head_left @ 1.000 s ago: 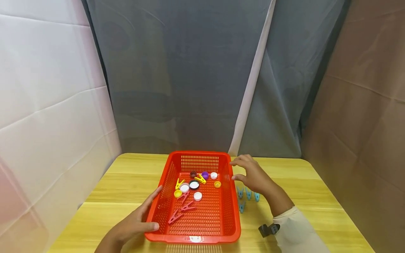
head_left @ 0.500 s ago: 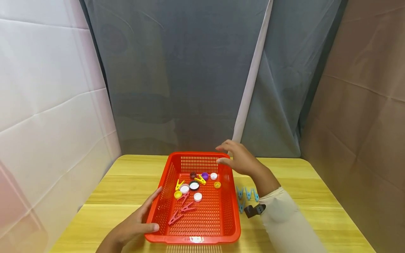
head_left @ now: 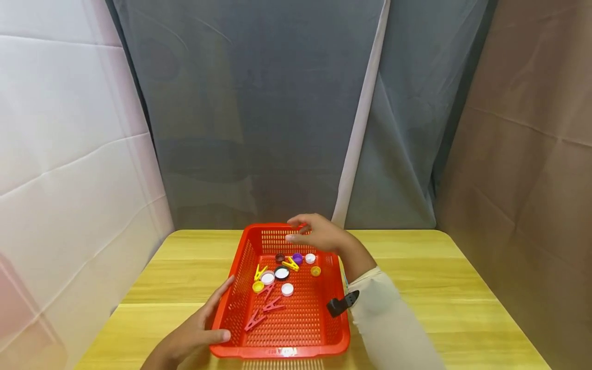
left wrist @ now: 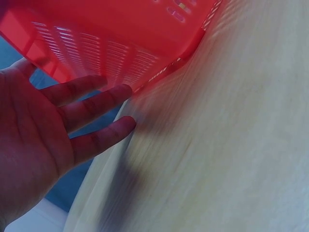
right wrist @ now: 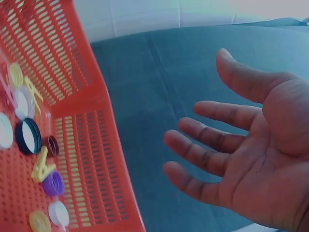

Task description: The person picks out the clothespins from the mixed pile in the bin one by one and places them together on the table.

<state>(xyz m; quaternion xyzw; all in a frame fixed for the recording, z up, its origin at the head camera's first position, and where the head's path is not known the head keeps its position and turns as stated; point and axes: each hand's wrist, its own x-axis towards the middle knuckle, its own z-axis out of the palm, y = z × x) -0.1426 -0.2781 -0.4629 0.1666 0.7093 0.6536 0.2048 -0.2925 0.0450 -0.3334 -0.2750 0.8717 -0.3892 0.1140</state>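
Note:
A red plastic basket (head_left: 296,352) stands on the wooden table, with bottle caps and clothespins on its floor. My left hand (head_left: 196,329) lies along its left side, thumb at the rim and fingers straight; the left wrist view shows the fingers spread beside the outer wall. Over the basket's far right part hovers my right hand (right wrist: 256,164), fingers loosely extended and holding nothing. Inside are pink clothespins (head_left: 274,305), yellow clothespins (head_left: 291,264), a black-rimmed cap (head_left: 281,273), a purple cap (right wrist: 53,183), a brown cap (head_left: 279,257), and several white and yellow caps.
The yellow wood-grain table (head_left: 416,288) extends to both sides of the basket. A grey curtain (head_left: 277,113) hangs behind it, with a white cloth (head_left: 69,180) at left and a brown one (head_left: 522,180) at right. The right forearm covers most of the table right beside the basket.
My right hand has moved left from the basket's right rim to above its far end. The forearm now hides the light-blue clothespins on the table. My left hand stays at the basket.

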